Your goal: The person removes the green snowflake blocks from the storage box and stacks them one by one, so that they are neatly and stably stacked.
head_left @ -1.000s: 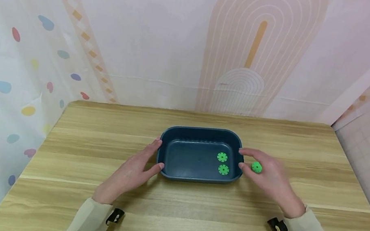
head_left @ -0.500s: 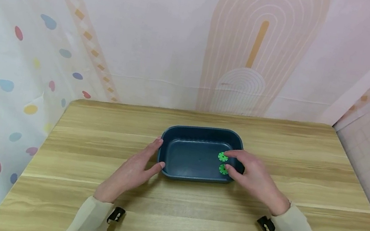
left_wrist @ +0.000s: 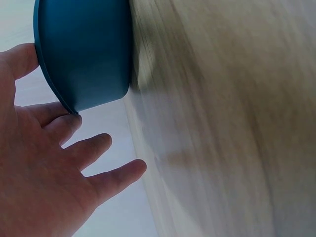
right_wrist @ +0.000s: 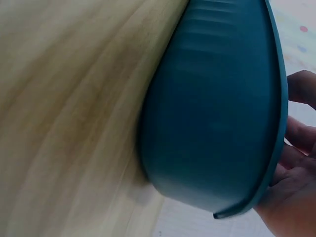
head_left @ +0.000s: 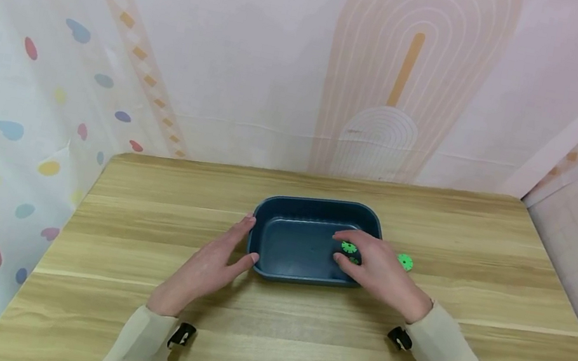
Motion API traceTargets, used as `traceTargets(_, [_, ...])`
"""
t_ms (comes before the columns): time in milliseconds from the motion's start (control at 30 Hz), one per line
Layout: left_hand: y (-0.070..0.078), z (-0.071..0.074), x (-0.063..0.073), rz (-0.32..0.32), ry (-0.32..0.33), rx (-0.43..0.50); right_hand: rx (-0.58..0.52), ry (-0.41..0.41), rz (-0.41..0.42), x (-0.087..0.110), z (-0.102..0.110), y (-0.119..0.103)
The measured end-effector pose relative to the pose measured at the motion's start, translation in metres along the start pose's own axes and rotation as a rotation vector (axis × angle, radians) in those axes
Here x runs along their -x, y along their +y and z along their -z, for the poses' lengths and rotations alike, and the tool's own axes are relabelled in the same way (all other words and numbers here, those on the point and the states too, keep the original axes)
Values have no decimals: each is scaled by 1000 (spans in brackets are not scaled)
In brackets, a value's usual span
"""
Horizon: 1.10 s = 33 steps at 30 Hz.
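Note:
A dark blue rectangular tub [head_left: 284, 273] with rounded corners stands on the wooden table. Its left end is touched by my left hand [head_left: 204, 269], thumb and fingertips on the rim. In the left wrist view, the other fingers of that hand [left_wrist: 54, 163] stretch out past the tub's corner. My right hand [head_left: 380, 271] reaches over the tub's right rim, thumb and index finger apart, with nothing seen between them. Below it, a green notched disc [head_left: 349, 248] lies on the tub floor; a second green disc [head_left: 354, 260] is mostly hidden by the hand.
Another green notched disc [head_left: 405, 262] lies on the table just right of the tub, close behind my right hand. The wooden tabletop [head_left: 260, 343] extends around the tub. A patterned curtain [head_left: 252, 58] hangs along the table's back and left sides.
My right hand has moved left, from the tub's right rim to above the discs inside. The outer disc, covered half a second ago, shows again. My left hand stays at the rim.

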<state>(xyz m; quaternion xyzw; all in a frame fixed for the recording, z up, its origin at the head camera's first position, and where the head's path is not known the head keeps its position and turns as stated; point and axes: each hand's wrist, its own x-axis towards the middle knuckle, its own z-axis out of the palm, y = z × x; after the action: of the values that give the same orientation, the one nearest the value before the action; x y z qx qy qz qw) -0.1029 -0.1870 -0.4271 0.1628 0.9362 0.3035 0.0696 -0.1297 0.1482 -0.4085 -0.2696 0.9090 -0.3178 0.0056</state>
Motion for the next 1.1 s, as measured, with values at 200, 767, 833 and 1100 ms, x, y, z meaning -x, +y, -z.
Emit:
traceTargets(200, [0, 1, 0, 3, 0, 5, -2, -90, -38, -13, -4, -4])
traceTargets(767, [0, -1, 1, 21, -3, 7, 51, -178, -109, -29, -17, -3])
traceTargets(833, [0, -1, 1, 24, -4, 7, 46, -181, -96, -30, -19, -2])
traceTargets(1100, [1, 0, 2, 34, -5, 10, 5, -184, -41, -35, -19, 1])
